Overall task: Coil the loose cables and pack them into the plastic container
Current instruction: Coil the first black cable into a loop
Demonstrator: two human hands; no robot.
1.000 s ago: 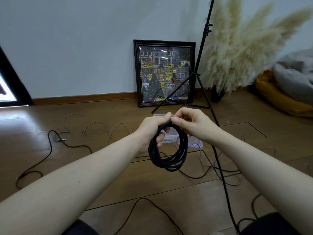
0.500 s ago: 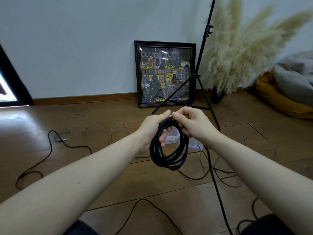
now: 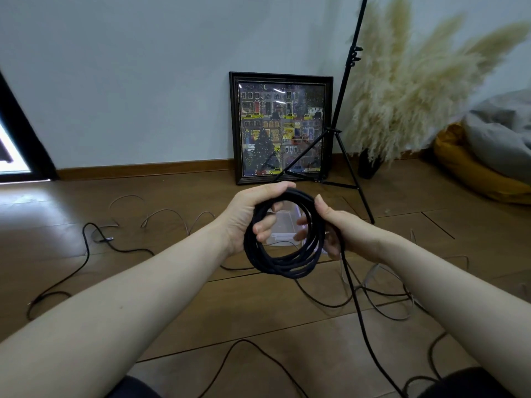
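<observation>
I have the black cable coil [image 3: 283, 239] up in front of me above the floor [image 3: 172, 297], several loops already gathered into a rough ring. My left hand [image 3: 253, 216] is the closed grip on it, fingers wrapped around the ring's upper left side, and my right hand [image 3: 339, 228] is pinched on the opposite side, thumb on top, with the uncoiled tail [image 3: 362, 326] hanging from it toward the floor near my knees. The clear plastic container [image 3: 283, 225] sits on the floor just beyond, seen partly through the ring. I judge this cable to be light and limp but springy; loops will want to fan apart if I loosen my left hand, so the hold belongs across all strands at one spot, not on a single loop. The braided-looking jacket should give decent friction. More loose cables lie about: a black one [image 3: 86, 254] to the left and thin pale ones [image 3: 169, 214] nearer the wall, and they could snag the tail as I draw it in.
</observation>
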